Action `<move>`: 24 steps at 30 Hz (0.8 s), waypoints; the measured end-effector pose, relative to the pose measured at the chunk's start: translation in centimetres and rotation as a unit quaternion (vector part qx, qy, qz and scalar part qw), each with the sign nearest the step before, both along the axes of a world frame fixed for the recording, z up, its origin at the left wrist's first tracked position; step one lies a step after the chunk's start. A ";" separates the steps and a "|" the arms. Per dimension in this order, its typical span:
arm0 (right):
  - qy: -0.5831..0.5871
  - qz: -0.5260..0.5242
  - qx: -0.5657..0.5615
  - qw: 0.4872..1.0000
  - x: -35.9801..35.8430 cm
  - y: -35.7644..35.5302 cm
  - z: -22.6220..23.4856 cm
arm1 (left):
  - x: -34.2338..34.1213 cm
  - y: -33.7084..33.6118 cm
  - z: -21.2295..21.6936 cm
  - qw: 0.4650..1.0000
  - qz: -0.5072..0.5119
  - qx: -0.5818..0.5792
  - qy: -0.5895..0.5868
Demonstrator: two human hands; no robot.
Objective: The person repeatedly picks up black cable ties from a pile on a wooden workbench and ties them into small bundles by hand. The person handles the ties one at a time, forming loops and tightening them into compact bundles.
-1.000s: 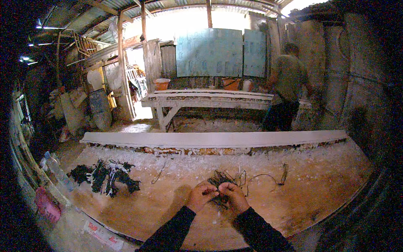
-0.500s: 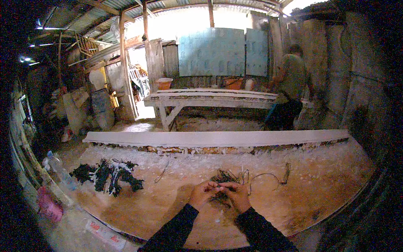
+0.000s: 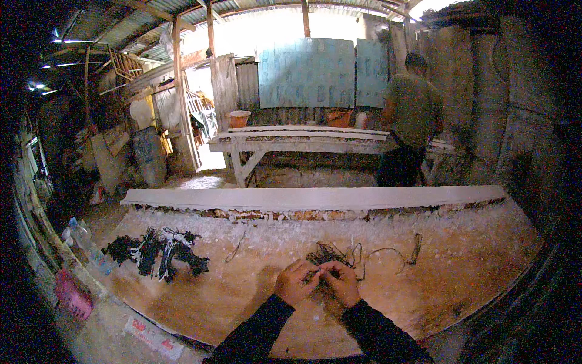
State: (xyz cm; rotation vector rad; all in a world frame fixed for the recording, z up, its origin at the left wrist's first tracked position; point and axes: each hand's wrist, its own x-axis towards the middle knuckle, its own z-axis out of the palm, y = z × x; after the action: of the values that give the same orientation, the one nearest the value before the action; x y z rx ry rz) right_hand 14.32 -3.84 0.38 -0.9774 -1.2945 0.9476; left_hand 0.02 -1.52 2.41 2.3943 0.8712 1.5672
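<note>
My left hand (image 3: 297,283) and my right hand (image 3: 342,285) meet over the wooden tabletop (image 3: 224,303), their fingertips pinched close together. Between them they seem to grip thin dark strands, though the fingers mostly hide the exact hold. A tangle of dark strands (image 3: 330,253) shows just beyond the fingers. From its right side a loose thin strand curves to a short dark twist (image 3: 416,249). Off to the left lie several black bundles (image 3: 148,252) with whitish streaks, apart from my hands. A single thin strand (image 3: 236,247) rests between those bundles and my left hand.
A long white moulding (image 3: 315,198) runs along the table's far edge. A clear plastic bottle (image 3: 88,242) and a pink basket (image 3: 74,295) are at the left. Behind stands a white workbench (image 3: 267,145) with orange buckets (image 3: 239,119); another person (image 3: 413,115) is beside it.
My fingertips have shifted slightly and stay together; fewer strands show below them. The other person has moved and now stands with their back more toward me.
</note>
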 end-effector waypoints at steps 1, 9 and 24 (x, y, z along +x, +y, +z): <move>0.001 -0.003 0.009 1.000 -0.1 0.1 -0.2 | 0.0 0.0 0.0 1.000 0.005 0.007 -0.001; -0.068 -0.045 0.058 0.995 -0.2 0.2 -0.6 | 0.0 0.3 -0.9 0.999 0.024 -0.041 -0.006; 0.251 0.136 -0.123 0.951 -0.5 -1.4 2.7 | 0.0 1.1 -1.9 0.942 -0.098 -0.300 -0.111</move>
State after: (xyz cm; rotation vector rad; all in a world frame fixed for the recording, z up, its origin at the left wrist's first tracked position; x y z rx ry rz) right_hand 13.84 -5.24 3.05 -0.6830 -0.9018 1.4891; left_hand 0.07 -0.43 0.47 1.7767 0.8721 1.2350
